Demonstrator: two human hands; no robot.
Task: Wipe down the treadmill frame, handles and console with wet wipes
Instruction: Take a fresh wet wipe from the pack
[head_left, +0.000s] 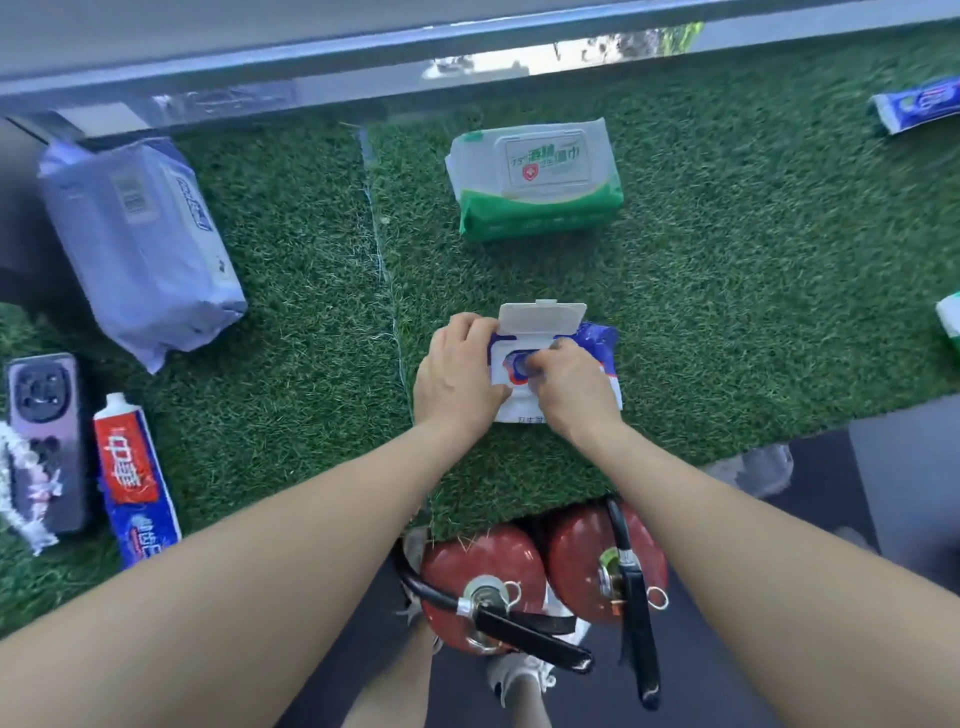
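Head view: left hand (457, 376) steadies wipes pack (605, 364); right hand (563, 387) pinches at opening.

The blue-and-white wet wipe pack (597, 358) lies flat on the green turf mat (727, 312), its white flip lid (542, 316) standing open at the far edge. A green-and-white wipe pack (535, 182), lid closed, lies farther back on the mat.

Both forearms are bare to the frame's edge, with no sleeves showing. The left hand (457, 376) and right hand (569, 387) are bare. White lace-up sneakers (514, 670) cover the feet.
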